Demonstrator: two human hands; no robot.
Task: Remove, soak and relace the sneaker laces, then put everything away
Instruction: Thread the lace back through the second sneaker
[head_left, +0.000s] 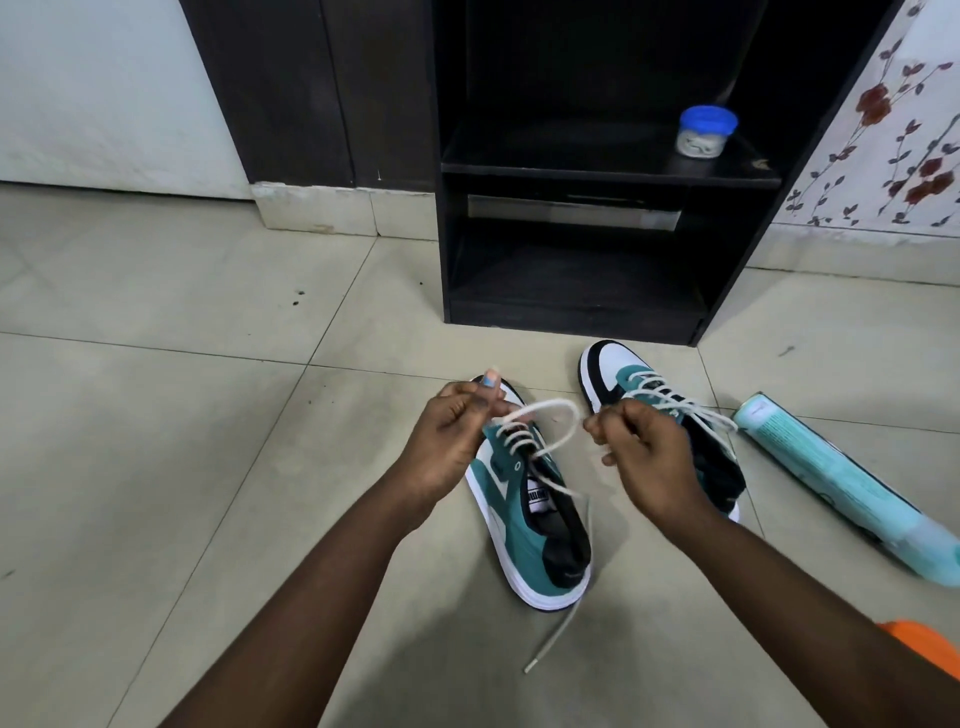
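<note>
Two teal, white and black sneakers stand on the tiled floor. The left sneaker (524, 525) lies below my hands, laced partway up. Its white lace (550, 410) arcs between both hands, and a loose end (556, 636) trails past the heel. My left hand (452, 436) pinches one part of the lace above the toe. My right hand (641, 447) grips the other part and hides some of the right sneaker (623, 379), which is laced.
A dark open shelf unit (597, 176) stands just beyond the shoes, holding a small blue-lidded jar (705, 131). A light teal packet (831, 478) lies on the floor to the right. Something orange (930, 649) shows at the right edge.
</note>
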